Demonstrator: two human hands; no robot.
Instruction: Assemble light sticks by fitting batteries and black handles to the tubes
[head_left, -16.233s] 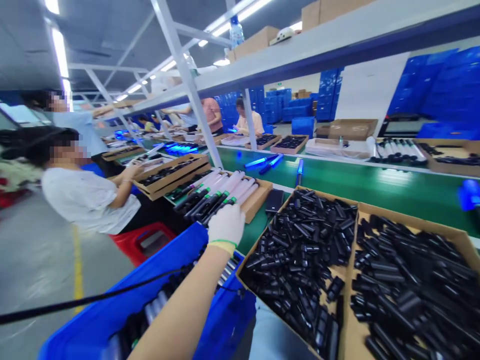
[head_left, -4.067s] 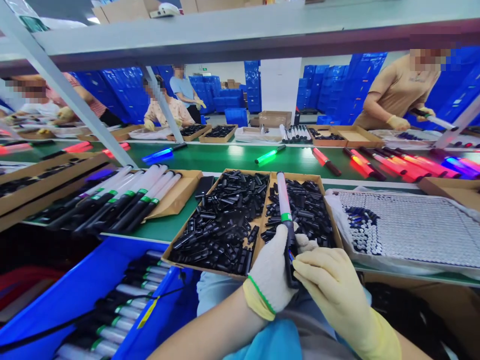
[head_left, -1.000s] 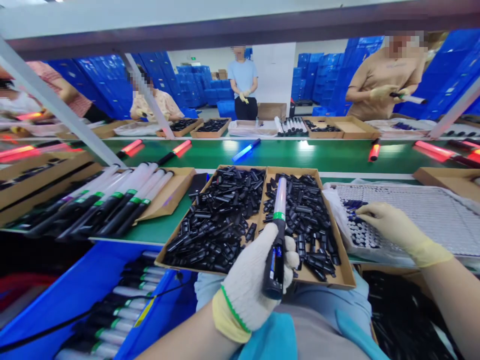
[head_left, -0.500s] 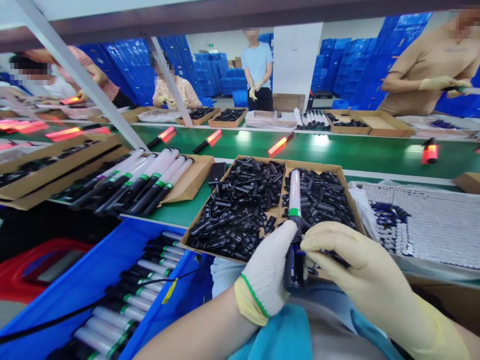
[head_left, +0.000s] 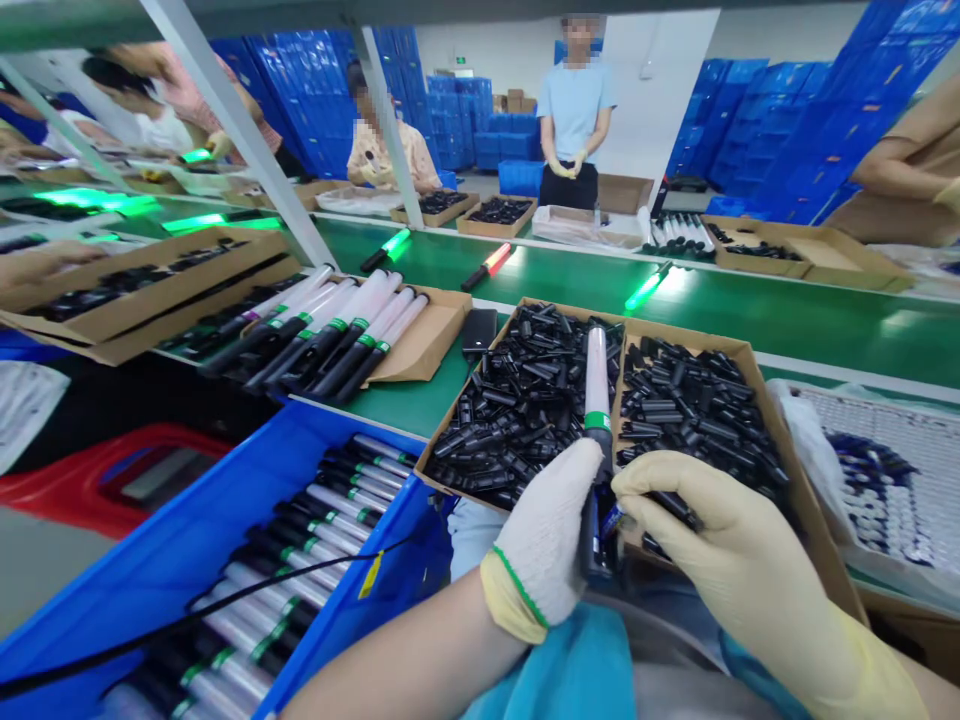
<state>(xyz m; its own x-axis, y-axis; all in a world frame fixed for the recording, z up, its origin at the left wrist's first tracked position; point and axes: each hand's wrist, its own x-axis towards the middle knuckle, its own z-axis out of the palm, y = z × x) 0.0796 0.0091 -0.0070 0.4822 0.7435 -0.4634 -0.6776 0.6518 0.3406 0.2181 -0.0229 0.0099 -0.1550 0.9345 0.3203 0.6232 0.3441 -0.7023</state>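
My left hand [head_left: 551, 530], in a white knit glove over a yellow one, is closed around the black handle of a light baton [head_left: 597, 375]. The baton has a clear tube and a green band, and its tube points away from me. In the handle's open side a blue battery [head_left: 612, 520] shows. My right hand [head_left: 720, 540], in a pale yellow glove, pinches at this battery with thumb and forefinger. A black plastic piece [head_left: 677, 510] shows under its curled fingers; whether it is gripped I cannot tell.
Cardboard trays [head_left: 619, 390] of black plastic parts lie ahead. Batteries [head_left: 877, 490] sit on the right, a blue crate [head_left: 296, 425] of batons on the left. Across the green conveyor belt [head_left: 562, 280], carrying lit batons, several people work. A black cable [head_left: 247, 590] crosses the crate.
My view has swung left, so the trays and conveyor appear farther right. Most lit batons have changed from red to green. The blue battery shows more clearly between my hands.
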